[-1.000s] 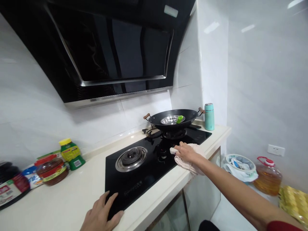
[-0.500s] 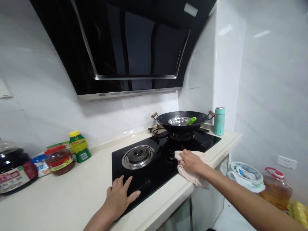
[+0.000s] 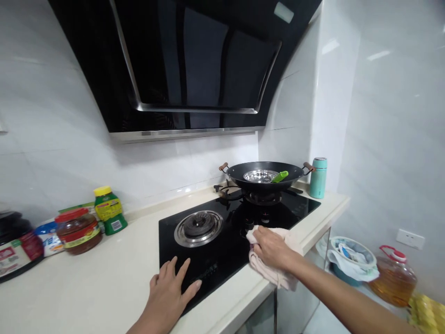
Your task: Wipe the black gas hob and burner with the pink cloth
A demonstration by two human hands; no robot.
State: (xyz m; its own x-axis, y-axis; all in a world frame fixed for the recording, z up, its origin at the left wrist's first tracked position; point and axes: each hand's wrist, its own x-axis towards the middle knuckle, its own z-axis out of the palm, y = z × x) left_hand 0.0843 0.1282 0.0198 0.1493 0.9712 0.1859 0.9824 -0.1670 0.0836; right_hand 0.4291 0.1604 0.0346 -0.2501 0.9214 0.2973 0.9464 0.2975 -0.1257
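Observation:
My right hand (image 3: pixel 271 248) grips a pale pink cloth (image 3: pixel 266 269), pressed on the front edge of the black glass gas stove (image 3: pixel 229 250) by the knobs (image 3: pixel 257 220). Part of the cloth hangs over the counter's front edge. At the stove's front left corner, my left hand (image 3: pixel 170 290) rests with its fingers spread and holds nothing. Beyond it lies the bare left burner (image 3: pixel 199 227), without a pan support. On the right burner stands a black wok (image 3: pixel 236 174) with wooden handles, holding a shiny metal piece with holes (image 3: pixel 259 176) and a green handle (image 3: pixel 280 176).
A turquoise flask (image 3: pixel 318 178) stands right of the wok. Along the wall at left are a green bottle (image 3: pixel 110 213), a red-lidded jar (image 3: pixel 79 232) and a dark jug (image 3: pixel 17 246). A black range hood (image 3: pixel 194 69) slopes overhead. On the floor are a bin (image 3: pixel 352 257) and an oil jug (image 3: pixel 394 280).
My right hand has slid the cloth a little left and toward me along the stove's front edge. My left hand remains spread at the stove's corner. The view has shifted slightly.

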